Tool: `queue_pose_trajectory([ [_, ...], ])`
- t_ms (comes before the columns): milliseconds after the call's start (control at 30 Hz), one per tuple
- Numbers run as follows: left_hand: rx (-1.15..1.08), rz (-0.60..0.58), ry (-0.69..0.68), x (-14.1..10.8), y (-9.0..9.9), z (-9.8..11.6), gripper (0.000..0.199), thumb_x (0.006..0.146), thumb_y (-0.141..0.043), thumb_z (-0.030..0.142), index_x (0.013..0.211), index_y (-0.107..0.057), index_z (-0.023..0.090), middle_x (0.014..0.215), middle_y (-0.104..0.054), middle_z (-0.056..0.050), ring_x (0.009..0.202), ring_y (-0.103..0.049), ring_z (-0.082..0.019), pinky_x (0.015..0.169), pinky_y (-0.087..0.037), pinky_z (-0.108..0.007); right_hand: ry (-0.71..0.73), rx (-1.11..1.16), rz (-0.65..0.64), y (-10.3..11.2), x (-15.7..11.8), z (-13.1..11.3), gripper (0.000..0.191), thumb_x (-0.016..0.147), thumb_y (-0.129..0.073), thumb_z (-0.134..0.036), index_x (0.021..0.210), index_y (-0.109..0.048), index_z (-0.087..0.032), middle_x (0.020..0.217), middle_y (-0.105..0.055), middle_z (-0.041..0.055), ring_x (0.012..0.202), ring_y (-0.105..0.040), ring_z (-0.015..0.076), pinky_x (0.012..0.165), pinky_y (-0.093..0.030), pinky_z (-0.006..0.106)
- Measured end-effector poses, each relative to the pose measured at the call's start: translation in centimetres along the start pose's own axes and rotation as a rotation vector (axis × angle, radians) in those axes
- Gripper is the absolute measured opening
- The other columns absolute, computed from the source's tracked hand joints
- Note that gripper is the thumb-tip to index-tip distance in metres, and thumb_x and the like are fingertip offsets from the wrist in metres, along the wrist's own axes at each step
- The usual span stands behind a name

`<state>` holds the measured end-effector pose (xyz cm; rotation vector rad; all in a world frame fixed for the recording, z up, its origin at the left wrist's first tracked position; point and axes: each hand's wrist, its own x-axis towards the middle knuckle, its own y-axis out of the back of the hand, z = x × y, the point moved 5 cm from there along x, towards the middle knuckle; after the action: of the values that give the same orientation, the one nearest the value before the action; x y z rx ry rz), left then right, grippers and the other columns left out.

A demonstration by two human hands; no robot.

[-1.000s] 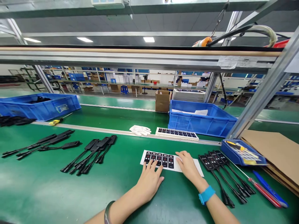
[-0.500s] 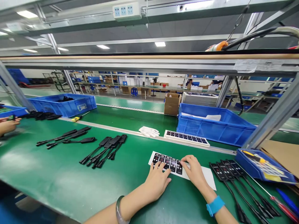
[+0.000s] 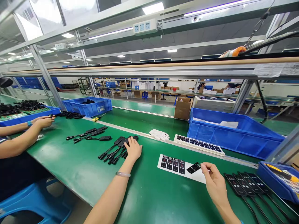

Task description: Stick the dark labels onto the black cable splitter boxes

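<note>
My left hand [image 3: 133, 149] lies on a bunch of black controllers with cables [image 3: 114, 148] on the green table; whether it grips one I cannot tell. My right hand [image 3: 215, 182] pinches a small black button sticker [image 3: 193, 168] at its end, lifted just above a white backing sheet [image 3: 182, 166] that carries several more black stickers. To the right of that hand lie several finished controllers with stickers [image 3: 247, 186], cables running toward me.
A co-worker's hands [image 3: 44, 121] work at the left by a blue bin [image 3: 25, 113]. More black controllers [image 3: 88, 134], a white glove [image 3: 159, 134], a second sticker sheet [image 3: 198, 144], large blue crates [image 3: 235, 133] and a small blue tray [image 3: 277, 182] stand around.
My left hand left the sheet and reached left onto the pile of controllers. My right hand peeled one sticker off the sheet and holds it. The view swung left, showing the co-worker.
</note>
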<state>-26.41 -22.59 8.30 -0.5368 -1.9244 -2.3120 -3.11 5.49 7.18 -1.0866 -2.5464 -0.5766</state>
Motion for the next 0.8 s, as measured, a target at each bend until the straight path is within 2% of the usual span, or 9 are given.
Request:
queue_pose_trajectory([
  [67, 0.014, -0.008, 0.020, 0.1, -0.4, -0.7, 0.042, 0.086, -0.040, 0.023, 0.120, -0.047, -0.003, 0.139, -0.025, -0.033, 0.133, -0.016, -0.044, 0.101, -0.013, -0.066, 0.008, -0.010, -0.006, -0.1, 0.0, -0.1, 0.033, 0.082, -0.051, -0.054, 0.084, -0.058, -0.021, 0.081, -0.056, 0.0025, 0.072, -0.049, 0.0186, 0.064, -0.041, 0.029],
  [133, 0.005, -0.018, -0.010, -0.3, -0.6, -0.2, 0.036, 0.086, -0.042, 0.022, 0.114, -0.051, 0.002, 0.135, -0.035, -0.030, 0.133, -0.020, -0.041, 0.103, -0.016, -0.061, 0.011, -0.016, -0.011, -0.1, 0.0, -0.2, 0.033, 0.082, -0.050, -0.054, 0.084, -0.057, -0.021, 0.080, -0.055, 0.0024, 0.071, -0.049, 0.0183, 0.063, -0.041, 0.028],
  [267, -0.091, -0.109, -0.096, -1.3, -0.3, 2.2, 0.028, 0.082, -0.044, 0.013, 0.109, -0.053, 0.008, 0.099, -0.060, -0.020, 0.105, -0.054, -0.032, 0.090, -0.040, -0.046, 0.012, 0.029, -0.029, 0.0, -0.1, -0.5, 0.033, 0.083, -0.052, -0.053, 0.084, -0.055, -0.021, 0.077, -0.055, 0.0021, 0.069, -0.051, 0.0183, 0.062, -0.043, 0.028],
  [333, -0.170, -0.133, -0.136, -2.1, 0.4, 3.5, 0.032, 0.081, -0.045, 0.013, 0.113, -0.049, 0.008, 0.098, -0.058, -0.017, 0.093, -0.059, -0.028, 0.082, -0.045, -0.041, 0.002, 0.087, -0.045, -0.1, -0.1, -0.6, 0.032, 0.083, -0.053, -0.052, 0.085, -0.055, -0.021, 0.076, -0.054, 0.0018, 0.068, -0.053, 0.0180, 0.063, -0.045, 0.029],
  [467, -0.377, -0.178, -0.266, -4.9, 1.7, 6.7, 0.039, 0.082, -0.051, 0.024, 0.120, -0.045, 0.016, 0.104, -0.055, -0.010, 0.088, -0.059, -0.020, 0.079, -0.048, -0.033, -0.032, 0.188, -0.069, -0.6, -0.5, -1.1, 0.030, 0.084, -0.054, -0.050, 0.086, -0.054, -0.020, 0.075, -0.054, 0.0015, 0.064, -0.054, 0.0162, 0.060, -0.046, 0.027],
  [567, -0.861, -0.460, -0.315, -8.3, 1.2, 9.6, 0.031, 0.080, -0.054, 0.030, 0.108, -0.048, 0.018, 0.091, -0.056, -0.002, 0.065, -0.057, -0.011, 0.059, -0.049, -0.023, -0.041, 0.240, -0.108, -1.1, -1.0, -1.7, 0.028, 0.085, -0.054, -0.048, 0.086, -0.053, -0.020, 0.070, -0.052, -0.0003, 0.059, -0.051, 0.0144, 0.058, -0.044, 0.026],
  [633, -1.305, -0.717, -0.230, -10.8, 0.8, 11.4, 0.035, 0.076, -0.061, 0.034, 0.102, -0.047, 0.016, 0.085, -0.055, -0.001, 0.055, -0.052, -0.008, 0.051, -0.047, -0.022, -0.052, 0.265, -0.137, -1.4, -1.3, -2.0, 0.027, 0.086, -0.054, -0.047, 0.086, -0.053, -0.020, 0.068, -0.050, -0.0014, 0.056, -0.049, 0.0133, 0.054, -0.042, 0.025],
  [700, -1.586, -0.899, -0.112, -12.9, 0.6, 12.6, 0.042, 0.071, -0.067, 0.038, 0.099, -0.045, 0.015, 0.082, -0.055, -0.001, 0.056, -0.053, -0.007, 0.056, -0.050, -0.023, -0.069, 0.281, -0.151, -1.6, -1.6, -2.3, 0.027, 0.085, -0.056, -0.047, 0.085, -0.054, -0.020, 0.067, -0.049, -0.0017, 0.054, -0.046, 0.0122, 0.051, -0.040, 0.024],
  [800, -1.703, -1.064, -0.037, -15.1, 0.9, 13.5, 0.043, 0.070, -0.070, 0.036, 0.098, -0.044, 0.016, 0.082, -0.059, -0.002, 0.064, -0.061, -0.011, 0.066, -0.052, -0.027, -0.101, 0.292, -0.163, -1.9, -1.8, -2.7, 0.028, 0.082, -0.059, -0.046, 0.084, -0.056, -0.019, 0.069, -0.050, -0.0012, 0.051, -0.043, 0.0107, 0.047, -0.038, 0.022],
])
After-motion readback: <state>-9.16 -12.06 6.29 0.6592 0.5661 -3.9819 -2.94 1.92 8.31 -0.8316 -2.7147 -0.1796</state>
